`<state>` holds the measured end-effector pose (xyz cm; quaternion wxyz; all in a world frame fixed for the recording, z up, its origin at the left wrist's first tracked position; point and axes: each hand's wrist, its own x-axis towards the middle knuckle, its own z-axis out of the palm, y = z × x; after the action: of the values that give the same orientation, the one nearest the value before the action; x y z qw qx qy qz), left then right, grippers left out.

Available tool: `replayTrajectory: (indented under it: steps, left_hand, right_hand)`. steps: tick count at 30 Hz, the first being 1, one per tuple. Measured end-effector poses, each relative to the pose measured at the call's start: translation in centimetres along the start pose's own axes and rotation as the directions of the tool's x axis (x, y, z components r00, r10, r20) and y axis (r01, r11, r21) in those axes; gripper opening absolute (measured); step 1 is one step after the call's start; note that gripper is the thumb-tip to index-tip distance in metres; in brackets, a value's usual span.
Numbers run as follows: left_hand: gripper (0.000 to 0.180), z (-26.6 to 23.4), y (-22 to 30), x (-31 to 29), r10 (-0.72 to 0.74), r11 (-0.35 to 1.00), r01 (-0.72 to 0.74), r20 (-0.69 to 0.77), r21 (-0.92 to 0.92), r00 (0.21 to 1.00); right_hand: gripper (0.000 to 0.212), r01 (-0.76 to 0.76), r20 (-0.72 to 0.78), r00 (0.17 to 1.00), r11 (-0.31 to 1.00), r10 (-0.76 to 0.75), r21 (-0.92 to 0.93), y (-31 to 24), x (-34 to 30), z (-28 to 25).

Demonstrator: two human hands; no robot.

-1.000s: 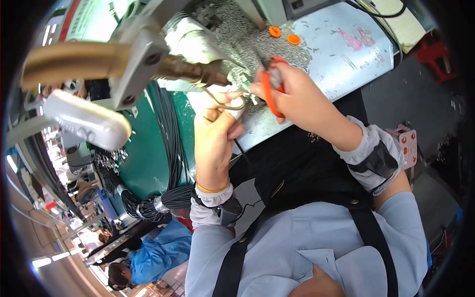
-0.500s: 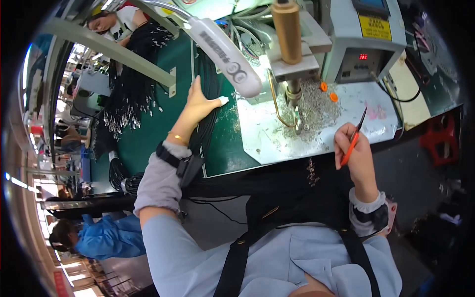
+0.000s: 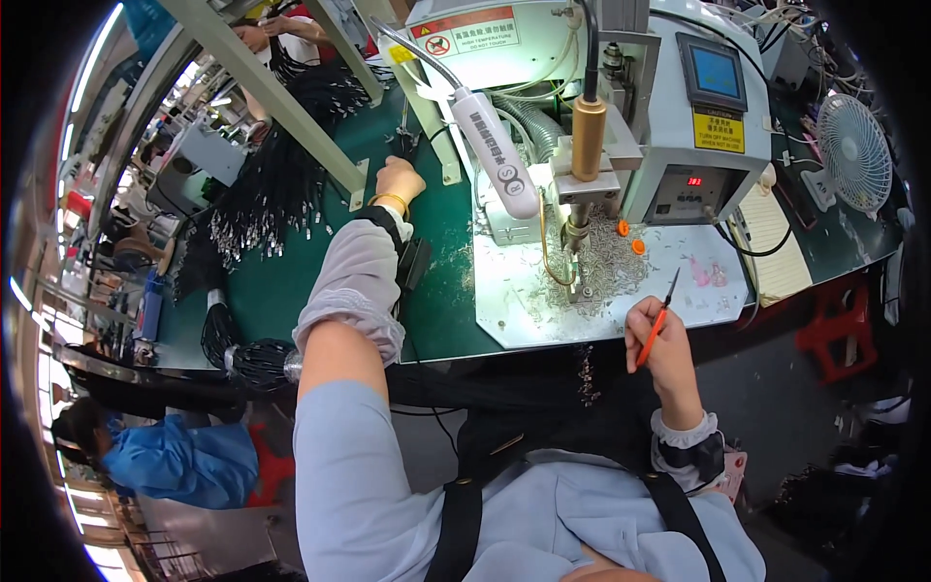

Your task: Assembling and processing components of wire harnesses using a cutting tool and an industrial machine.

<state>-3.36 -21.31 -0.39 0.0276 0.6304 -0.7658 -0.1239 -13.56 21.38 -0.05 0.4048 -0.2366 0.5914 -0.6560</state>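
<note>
My left hand (image 3: 400, 179) reaches far over the green table, closed at the near end of a bundle of black cables (image 3: 402, 145); its fingertips are hidden from above. In my right hand (image 3: 661, 341), held in front of the table's edge, is a slim orange-handled pointed tool (image 3: 653, 337). Its thin dark tip points up and away from me; its exact kind is unclear. Beyond that hand stands a bench machine with a brass-coloured cylinder (image 3: 588, 141). Under its head, a pale metal plate (image 3: 504, 315) is strewn with small metal bits.
A white lamp (image 3: 495, 155) hangs left of the machine head. A grey control box (image 3: 698, 184) stands at the right, near a fan (image 3: 853, 150) and a notebook (image 3: 776, 242). Black cable bundles (image 3: 262, 204) lie left of a metal post (image 3: 281, 107). Other people sit at the left.
My left hand has moved farther away and gone from spread to closed. The black cables beneath it have shifted to the table's far side. My right hand keeps its tool. The view has shifted.
</note>
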Motion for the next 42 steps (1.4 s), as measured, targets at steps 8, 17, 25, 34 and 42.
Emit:
replayTrajectory:
  steps: [8, 17, 25, 34, 42]
  left_hand:
    - [0.025, 0.7, -3.6, 1.4, 0.122, 0.98, -0.142, -0.147, -0.136, 0.982]
    - [0.026, -14.2, -12.8, -9.3, 0.425, -0.445, 0.281, 0.076, -0.85, 0.902]
    - [0.021, -13.9, -19.9, -26.5, 0.246, -0.62, -0.085, -0.296, -0.78, 0.923]
    - [0.016, -9.2, -16.2, -31.4, 0.294, -0.402, -0.094, -0.226, -0.911, 0.929]
    - [0.02, -8.7, -10.8, -33.8, 0.312, -0.072, -0.179, -0.193, -0.981, 0.93]
  right_hand:
    - [0.017, 0.012, 0.115, 0.993, 1.0, -0.009, -0.025, 0.4, -1.0, 0.9]
    - [0.018, -0.067, 0.242, 0.966, 0.991, 0.093, -0.114, 0.9, -1.9, 2.4]
    - [0.021, 0.372, 0.743, 0.664, 0.897, -0.078, -0.238, 0.4, -0.7, 11.7]
    - [0.031, 0.208, 0.868, 0.496, 0.97, 0.006, -0.126, 1.5, -2.8, 21.3]
    - [0.02, 0.459, 0.524, 0.742, 0.887, -0.418, 0.057, -1.3, -4.3, 19.9]
